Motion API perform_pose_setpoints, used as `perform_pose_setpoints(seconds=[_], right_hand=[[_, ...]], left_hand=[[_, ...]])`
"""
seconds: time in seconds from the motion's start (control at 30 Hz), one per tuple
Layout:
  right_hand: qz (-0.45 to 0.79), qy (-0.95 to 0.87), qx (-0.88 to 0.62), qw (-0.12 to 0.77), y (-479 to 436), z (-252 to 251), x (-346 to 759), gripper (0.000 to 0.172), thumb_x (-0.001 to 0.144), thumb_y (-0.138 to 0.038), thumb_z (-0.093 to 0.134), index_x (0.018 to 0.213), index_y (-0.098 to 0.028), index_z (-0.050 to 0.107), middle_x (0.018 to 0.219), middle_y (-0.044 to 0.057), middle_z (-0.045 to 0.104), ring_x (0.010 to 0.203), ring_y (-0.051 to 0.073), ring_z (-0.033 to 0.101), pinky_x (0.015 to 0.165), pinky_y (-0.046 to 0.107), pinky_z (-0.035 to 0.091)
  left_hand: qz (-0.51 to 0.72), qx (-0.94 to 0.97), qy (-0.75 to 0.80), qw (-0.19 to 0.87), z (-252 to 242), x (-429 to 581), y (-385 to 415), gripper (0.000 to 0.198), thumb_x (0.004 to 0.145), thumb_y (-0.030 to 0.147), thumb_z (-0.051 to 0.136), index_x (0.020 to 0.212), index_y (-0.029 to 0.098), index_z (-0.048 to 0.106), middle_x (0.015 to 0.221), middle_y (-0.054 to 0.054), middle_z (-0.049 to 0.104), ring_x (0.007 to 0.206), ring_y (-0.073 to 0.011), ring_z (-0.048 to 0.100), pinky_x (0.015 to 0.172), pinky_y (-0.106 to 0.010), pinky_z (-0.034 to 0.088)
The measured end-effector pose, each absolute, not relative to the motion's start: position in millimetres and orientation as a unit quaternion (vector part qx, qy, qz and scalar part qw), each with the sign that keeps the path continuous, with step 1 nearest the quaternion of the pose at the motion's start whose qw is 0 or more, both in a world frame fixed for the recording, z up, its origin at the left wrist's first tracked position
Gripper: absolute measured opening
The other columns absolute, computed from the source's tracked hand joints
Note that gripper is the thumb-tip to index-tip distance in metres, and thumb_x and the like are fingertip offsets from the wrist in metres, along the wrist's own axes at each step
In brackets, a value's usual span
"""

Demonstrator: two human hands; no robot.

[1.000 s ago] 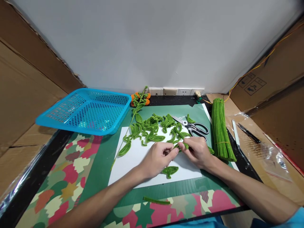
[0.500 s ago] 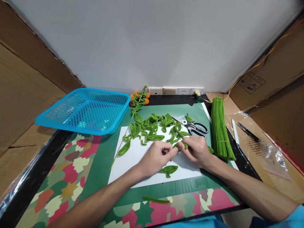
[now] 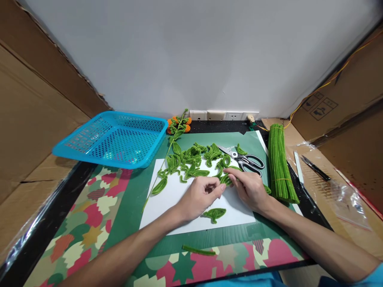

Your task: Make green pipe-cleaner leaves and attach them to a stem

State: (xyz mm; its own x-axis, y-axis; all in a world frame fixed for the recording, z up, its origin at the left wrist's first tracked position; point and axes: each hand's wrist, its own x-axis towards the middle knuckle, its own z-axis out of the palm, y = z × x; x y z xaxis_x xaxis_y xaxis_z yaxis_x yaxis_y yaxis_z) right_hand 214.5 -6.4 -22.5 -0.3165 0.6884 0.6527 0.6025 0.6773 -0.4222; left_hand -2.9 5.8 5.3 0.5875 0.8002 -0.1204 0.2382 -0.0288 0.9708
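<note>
Taking twelve o'clock as the wall side, the small green chenille piece (image 3: 226, 180) is located in the narrow space between the two hands, above the white paper sheet (image 3: 173, 219). From the left hand (image 3: 198, 199) it lies at about two o'clock, and from the right hand (image 3: 250, 189) at about ten o'clock. The left fingertips seem the nearer ones. As far as its visible part permits to judge, its long axis runs from eight o'clock towards two o'clock; the ends are covered by fingers.

The left hand is curled, with thumb and forefinger brought together, apparently pinching the near end of this piece. The right hand comes in from four o'clock, its forefinger stretched towards nine o'clock and its thumb under it, the two tips slightly apart. Whether its thumb touches the piece, I cannot tell. The hands are close, but not joined.

The pile of chenille leaves (image 3: 191, 157) lies at eleven to twelve o'clock from the left hand, and one separate leaf (image 3: 216, 214) at about four o'clock from it. The scissors (image 3: 245, 161) rest at twelve o'clock from the right hand, the tied bundle of green chenille stems (image 3: 281, 167) at about two.
</note>
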Motion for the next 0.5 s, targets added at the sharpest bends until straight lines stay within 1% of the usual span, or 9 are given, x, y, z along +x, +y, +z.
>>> perform_pose_setpoints(seconds=[0.13, 0.2, 0.27, 0.33, 0.4, 0.5], right_hand=[[0.054, -0.819, -0.382, 0.424, -7.9, -20.6, 215.7, 0.026, 0.109, -0.019, 0.054, 0.128, -0.017, 0.071, 0.085, 0.006, 0.082, 0.054, 0.013, 0.067, 0.056, 0.027, 0.052], [0.052, -0.826, -0.373, 0.42, -9.0, -20.0, 216.3, 0.028, 0.108, -0.019, 0.055, 0.132, -0.017, 0.069, 0.083, 0.006, 0.081, 0.051, 0.013, 0.065, 0.054, 0.027, 0.052], [0.056, -0.827, -0.371, 0.418, -10.0, -19.5, 217.0, 0.029, 0.107, -0.017, 0.056, 0.134, -0.017, 0.067, 0.081, 0.005, 0.081, 0.052, 0.014, 0.066, 0.054, 0.027, 0.052], [0.063, -0.823, -0.372, 0.425, -10.8, -18.8, 217.8, 0.031, 0.105, -0.014, 0.056, 0.134, -0.018, 0.067, 0.086, 0.006, 0.082, 0.058, 0.015, 0.071, 0.056, 0.027, 0.055], [0.071, -0.816, -0.375, 0.434, -11.2, -17.8, 218.6, 0.034, 0.104, -0.011, 0.055, 0.135, -0.018, 0.067, 0.096, 0.008, 0.084, 0.066, 0.016, 0.076, 0.06, 0.027, 0.058], [0.077, -0.811, -0.375, 0.441, -11.2, -16.7, 219.9, 0.042, 0.103, -0.011, 0.054, 0.143, -0.02, 0.064, 0.106, 0.01, 0.084, 0.078, 0.018, 0.08, 0.066, 0.027, 0.062]], left_hand=[[0.242, 0.668, 0.387, 0.588, 6.6, -2.1, 5.0, 0.047, 0.103, 0.05, 0.059, 0.069, 0.018, 0.054, 0.057, 0.004, 0.05, 0.054, -0.0101, 0.044, 0.054, -0.025, 0.032], [0.252, 0.658, 0.39, 0.593, 5.8, -2.0, 4.6, 0.046, 0.104, 0.05, 0.059, 0.072, 0.018, 0.056, 0.058, 0.004, 0.051, 0.054, -0.0102, 0.045, 0.054, -0.024, 0.034], [0.263, 0.646, 0.39, 0.601, 3.9, -2.3, 4.4, 0.044, 0.105, 0.05, 0.059, 0.075, 0.018, 0.058, 0.06, 0.004, 0.053, 0.054, -0.0102, 0.047, 0.054, -0.024, 0.036], [0.271, 0.636, 0.386, 0.611, 1.8, -2.7, 4.2, 0.042, 0.106, 0.05, 0.058, 0.079, 0.018, 0.059, 0.061, 0.004, 0.054, 0.054, -0.0102, 0.049, 0.053, -0.023, 0.037], [0.273, 0.63, 0.382, 0.619, 0.5, -3.0, 4.1, 0.041, 0.106, 0.049, 0.057, 0.081, 0.018, 0.06, 0.061, 0.004, 0.054, 0.053, -0.0102, 0.049, 0.053, -0.023, 0.037], [0.27, 0.63, 0.381, 0.621, 0.5, -3.0, 4.1, 0.041, 0.106, 0.049, 0.057, 0.08, 0.017, 0.06, 0.061, 0.004, 0.054, 0.054, -0.0099, 0.049, 0.053, -0.022, 0.037]])
